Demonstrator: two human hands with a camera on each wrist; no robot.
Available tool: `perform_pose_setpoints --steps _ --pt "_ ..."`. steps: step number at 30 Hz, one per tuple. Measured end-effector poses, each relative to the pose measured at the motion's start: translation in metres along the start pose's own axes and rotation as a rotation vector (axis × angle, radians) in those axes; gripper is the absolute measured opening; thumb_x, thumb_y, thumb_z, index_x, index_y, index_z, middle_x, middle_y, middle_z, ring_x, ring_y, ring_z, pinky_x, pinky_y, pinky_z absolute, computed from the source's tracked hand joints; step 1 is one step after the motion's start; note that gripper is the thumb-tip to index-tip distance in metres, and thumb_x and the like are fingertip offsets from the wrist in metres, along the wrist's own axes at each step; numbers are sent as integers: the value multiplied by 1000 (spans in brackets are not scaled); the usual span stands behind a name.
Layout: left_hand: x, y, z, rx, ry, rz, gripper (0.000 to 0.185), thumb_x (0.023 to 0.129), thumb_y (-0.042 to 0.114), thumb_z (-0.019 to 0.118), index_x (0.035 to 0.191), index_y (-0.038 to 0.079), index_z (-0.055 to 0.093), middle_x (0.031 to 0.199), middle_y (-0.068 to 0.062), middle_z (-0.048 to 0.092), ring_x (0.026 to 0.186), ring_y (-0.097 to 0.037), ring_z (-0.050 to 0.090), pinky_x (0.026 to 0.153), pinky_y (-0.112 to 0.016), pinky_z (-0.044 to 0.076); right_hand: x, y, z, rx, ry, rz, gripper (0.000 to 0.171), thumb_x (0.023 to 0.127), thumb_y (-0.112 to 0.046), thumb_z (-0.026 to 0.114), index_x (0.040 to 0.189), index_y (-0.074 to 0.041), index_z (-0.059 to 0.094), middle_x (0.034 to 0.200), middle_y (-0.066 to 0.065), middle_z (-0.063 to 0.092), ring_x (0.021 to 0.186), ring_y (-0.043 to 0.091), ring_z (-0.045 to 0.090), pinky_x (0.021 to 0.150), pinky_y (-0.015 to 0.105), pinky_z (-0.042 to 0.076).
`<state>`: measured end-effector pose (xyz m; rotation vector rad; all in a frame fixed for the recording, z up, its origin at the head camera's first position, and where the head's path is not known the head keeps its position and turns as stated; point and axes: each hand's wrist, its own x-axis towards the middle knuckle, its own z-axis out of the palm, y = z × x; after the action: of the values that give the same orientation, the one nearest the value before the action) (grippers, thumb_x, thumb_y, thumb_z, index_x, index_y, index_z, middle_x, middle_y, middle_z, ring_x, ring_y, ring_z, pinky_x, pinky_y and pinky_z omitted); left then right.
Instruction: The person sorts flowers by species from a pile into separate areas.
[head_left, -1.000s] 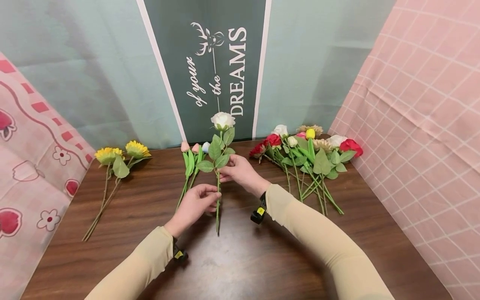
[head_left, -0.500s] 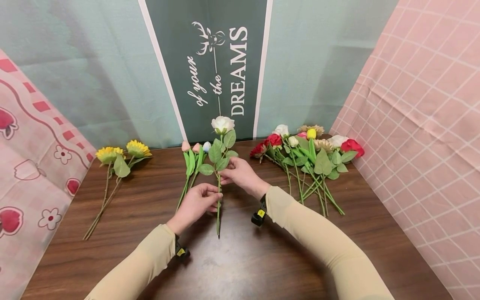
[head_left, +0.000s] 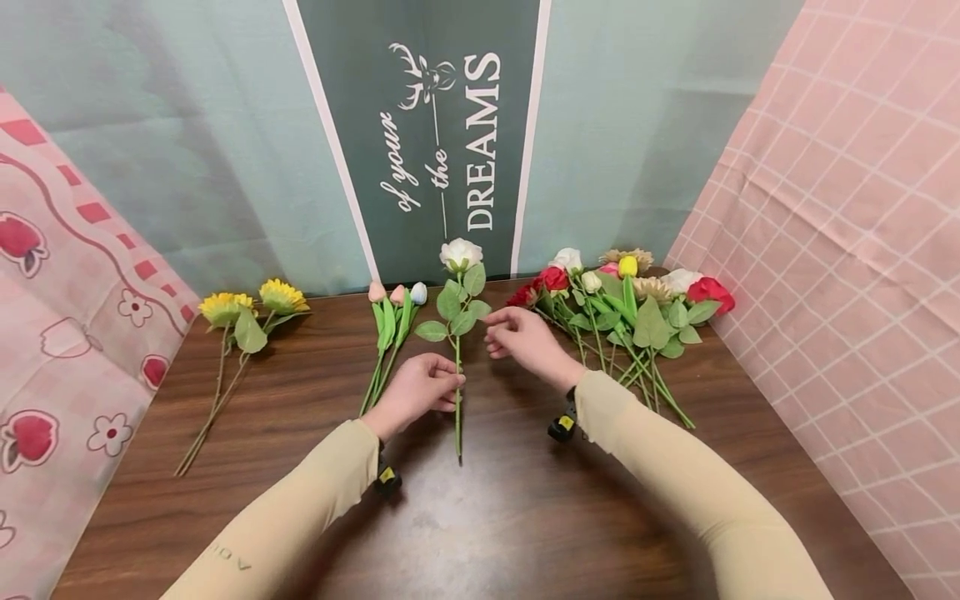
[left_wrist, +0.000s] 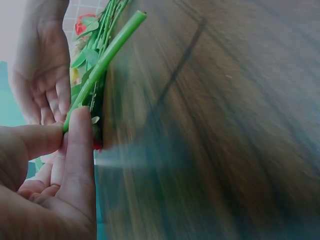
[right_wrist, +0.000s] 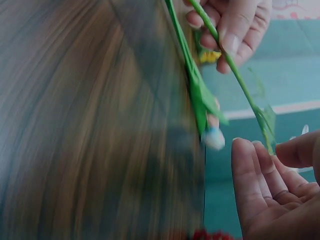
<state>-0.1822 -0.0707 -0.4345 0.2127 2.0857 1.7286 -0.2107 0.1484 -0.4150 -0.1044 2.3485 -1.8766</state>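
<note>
A white rose [head_left: 461, 253] with green leaves stands nearly upright above the table in the head view. My left hand [head_left: 422, 385] pinches its green stem [head_left: 458, 425] between thumb and fingertips; the left wrist view shows the stem's cut end [left_wrist: 140, 16] angling up past the thumb. Just right of the rose's leaves is my right hand [head_left: 528, 343], fingers loosely bent and holding nothing, fingertips close to a leaf. In the right wrist view, thumb and fingers of the right hand [right_wrist: 280, 195] are apart. Behind the left hand lie two pink tulips [head_left: 397, 294] and a blue-white tulip [head_left: 418, 293].
Two sunflowers [head_left: 283, 296] lie on the left of the brown wooden table [head_left: 480, 533]. At the right is a pile of mixed flowers with red roses [head_left: 711, 293], a yellow tulip [head_left: 627, 266] and crossing stems. A green curtain [head_left: 615, 125] hangs behind, and pink cloth [head_left: 840, 250] borders the right.
My right hand has let go of the rose and moved right, away from the stem. The left hand keeps its pinch, with the rose slightly farther right in the head view.
</note>
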Motion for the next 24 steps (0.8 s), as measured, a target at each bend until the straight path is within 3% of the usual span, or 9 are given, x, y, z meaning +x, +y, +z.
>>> perform_pose_setpoints --steps 12,18,24 --pt "33 4 45 -103 -68 -73 16 96 1 66 107 -10 62 98 -26 69 66 -17 66 67 -34 63 -34 21 -86 -75 118 56 32 105 -8 51 131 9 58 116 37 62 102 47 66 88 53 58" --pt "39 2 54 -57 -92 -99 15 97 2 65 105 -11 67 96 -20 70 66 -15 66 67 -31 62 -46 27 -107 -93 112 76 37 107 -11 50 136 12 53 118 37 61 104 46 66 89 53 58" --pt "38 0 53 26 -127 -111 13 98 4 68 102 -8 65 89 -17 70 63 -12 66 66 -30 62 -55 33 -118 -114 124 83 37 106 -11 50 136 12 53 115 34 63 102 46 66 87 51 59"
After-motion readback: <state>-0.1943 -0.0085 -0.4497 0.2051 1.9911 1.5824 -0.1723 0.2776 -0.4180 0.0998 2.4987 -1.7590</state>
